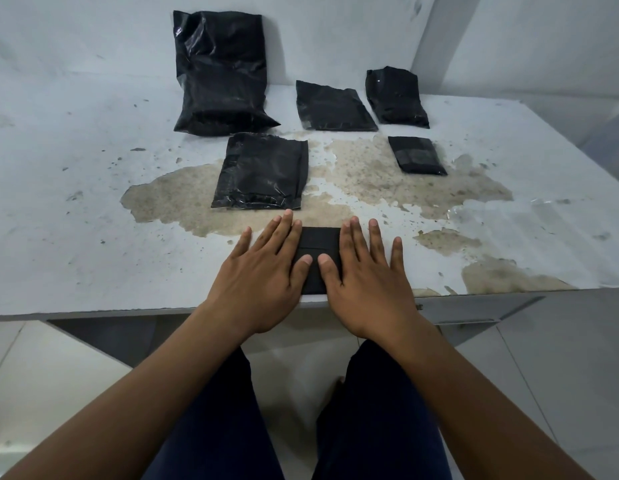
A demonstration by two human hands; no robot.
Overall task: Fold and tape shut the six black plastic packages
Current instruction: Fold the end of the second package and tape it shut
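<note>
- Hands first: our left hand (263, 268) and right hand (365, 271) lie flat with fingers straight and spread, both pressing the small folded package (318, 259), thumbs meeting on its top; neither grips anything.
- We see that package at the near edge of the desk (76, 216), about midway along it, partly hidden under our palms.
- We judge it light and soft: thin black plastic film, slippery, likely to spring open unless held down, so pressing across the fold suits it better than pinching a corner.
- We count five more. The large bag (221, 74) leans on the wall at the far edge, glossy and creased. The mid-sized package (263, 171) lies just beyond our fingertips, wrinkled and flat.
- Toward the far right we see a flat package (334, 107), a puffy package (396, 97) and a small dark packet (417, 155) whose face looks taped.
- The desk top is pale paint, chipped away to rough beige patches; no tape roll shows.
</note>
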